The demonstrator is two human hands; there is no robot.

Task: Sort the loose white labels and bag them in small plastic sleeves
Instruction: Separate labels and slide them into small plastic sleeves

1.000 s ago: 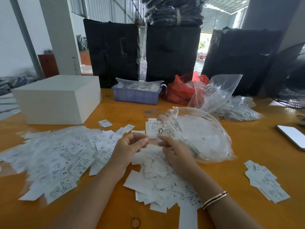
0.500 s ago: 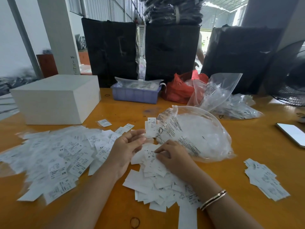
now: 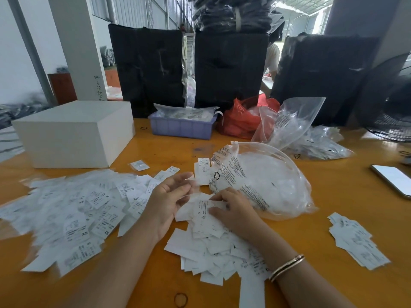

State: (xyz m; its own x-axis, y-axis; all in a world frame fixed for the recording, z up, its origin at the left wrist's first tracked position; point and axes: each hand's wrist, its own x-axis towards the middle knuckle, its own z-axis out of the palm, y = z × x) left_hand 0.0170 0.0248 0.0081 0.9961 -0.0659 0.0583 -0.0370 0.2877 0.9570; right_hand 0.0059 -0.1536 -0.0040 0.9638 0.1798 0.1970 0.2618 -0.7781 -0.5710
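Two hands work beside the clear bag [image 3: 264, 181]. Your right hand [image 3: 233, 210] pinches an S label [image 3: 203, 207] from the pile; your left hand [image 3: 170, 196] waits half-open, palm up, empty, seemingly to receive it.

Daylit warehouse, perhaps; orange table [image 3: 333, 196]

right hand [image 3: 235, 211]: dropped from raised sleeve to center label pile [image 3: 213, 241] | left hand [image 3: 169, 196]: opened

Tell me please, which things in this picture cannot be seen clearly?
- Head view: print on the left label pile is motion-blurred.
- Contents of the purple tray are hidden by plastic.
- The phone and fan are cut by the right edge.
- Labels under the right hand are covered.
- Whether the left hand pinches anything: unclear.
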